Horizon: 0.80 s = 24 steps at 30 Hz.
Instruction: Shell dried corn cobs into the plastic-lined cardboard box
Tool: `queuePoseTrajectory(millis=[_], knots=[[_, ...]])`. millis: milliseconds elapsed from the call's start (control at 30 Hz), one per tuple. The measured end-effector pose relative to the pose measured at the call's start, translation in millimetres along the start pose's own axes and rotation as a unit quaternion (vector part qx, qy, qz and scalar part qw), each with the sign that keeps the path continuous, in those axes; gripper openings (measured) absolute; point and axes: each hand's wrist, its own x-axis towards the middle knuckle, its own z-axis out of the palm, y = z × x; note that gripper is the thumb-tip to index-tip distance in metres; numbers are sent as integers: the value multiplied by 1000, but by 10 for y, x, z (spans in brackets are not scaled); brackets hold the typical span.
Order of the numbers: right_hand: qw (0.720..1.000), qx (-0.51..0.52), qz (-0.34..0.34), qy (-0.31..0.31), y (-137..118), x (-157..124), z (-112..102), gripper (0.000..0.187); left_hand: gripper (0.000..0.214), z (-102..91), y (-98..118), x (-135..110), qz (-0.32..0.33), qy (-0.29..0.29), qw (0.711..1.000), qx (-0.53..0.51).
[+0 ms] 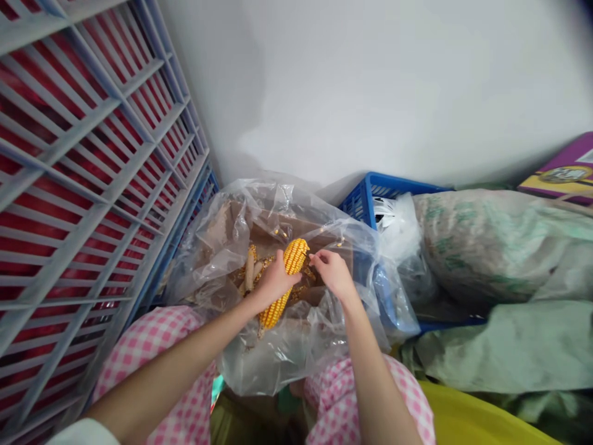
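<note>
Plastic bag, left grip around corncob

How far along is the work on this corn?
Done: a pale, stripped-looking cob and loose kernels lie in the clear plastic bag. In hand: the left hand grips a yellow corn ear, and the right hand has its fingertips at the ear's tip. Left: that ear remains mostly covered in kernels.
</note>
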Motion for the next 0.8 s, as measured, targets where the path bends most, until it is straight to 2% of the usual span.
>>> queuePoseTrajectory(millis=[167, 233, 267, 333, 433, 567, 667, 800], knots=[[987, 9, 65, 145, -64, -139, 524, 29, 40, 53, -43, 45, -41, 18, 998, 32], [984, 25, 83, 158, -93, -184, 688, 27, 41, 74, -59, 66, -46, 17, 998, 35], [985, 23, 87, 145, -99, -191, 719, 25, 41, 76, -65, 74, -48, 14, 998, 39], [992, -12, 78, 101, -90, -169, 660, 21, 42, 60, -72, 86, -47, -1, 997, 55], [997, -55, 27, 39, -25, -95, 349, 18, 45, -2, -70, 96, -36, -25, 996, 78], [1000, -28, -4, -8, 66, -39, -23, 24, 49, -77, -41, 96, -13, -38, 996, 78], [1000, -20, -7, -7, 79, -44, -77, 25, 48, -90, -12, 77, -2, -27, 996, 90], [1000, -28, 1, -3, 31, -46, -16, 24, 46, -53, -4, 64, 25, -17, 993, 118]])
